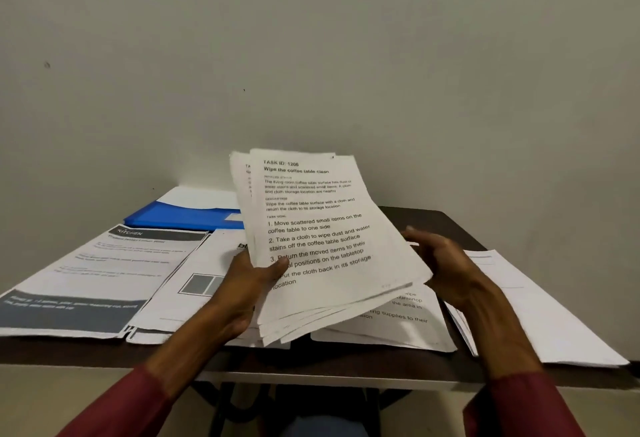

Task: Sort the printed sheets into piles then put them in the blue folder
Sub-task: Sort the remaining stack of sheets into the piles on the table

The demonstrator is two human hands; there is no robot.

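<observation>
**paperjam:** so the stack of printed sheets (322,246) is up off the dark table (433,218), tilted toward the camera, top page reads "Wipe the coffee table clean". the left hand (249,284) pinches it at the lower left edge, thumb on the front, fingers behind. how's it gonna handle?

**deskrat:** light but floppy imo. loose pages, nothing binding them that I can see, and the near corner is fanned out, so they'd probably slide apart easily. I'd hold low on both side edges. the right hand (446,263) sits at the right edge with fingers loosely curved, can't tell if it actually grips

**paperjam:** and the blue folder (183,216)?

**deskrat:** far left on the table, just behind the KITCHEN sheets (104,270). a pile of task pages (388,325) lies under the held stack, and a white pile (536,308) is off to the right
</observation>
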